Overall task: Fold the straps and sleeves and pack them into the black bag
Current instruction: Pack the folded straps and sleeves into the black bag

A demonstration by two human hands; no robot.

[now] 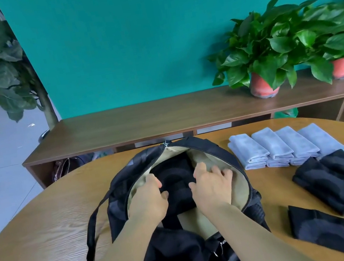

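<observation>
Black bag [116, 186] lies open on the wooden surface [35, 235] straight ahead of me, long axis running away from me, zipper pull [165, 144] at the far end, mouth gaping upward onto tan lining [240, 179]. Inside, a folded black sleeve [175, 182] sits between my hands: the left hand [152, 196] has its grip curled on the sleeve's left edge, the right hand [212, 184] rests with its grip apart, fingers spread on the lining. Pale folded pieces [284, 145] and more black sleeves [341, 183] lie to the right.
</observation>
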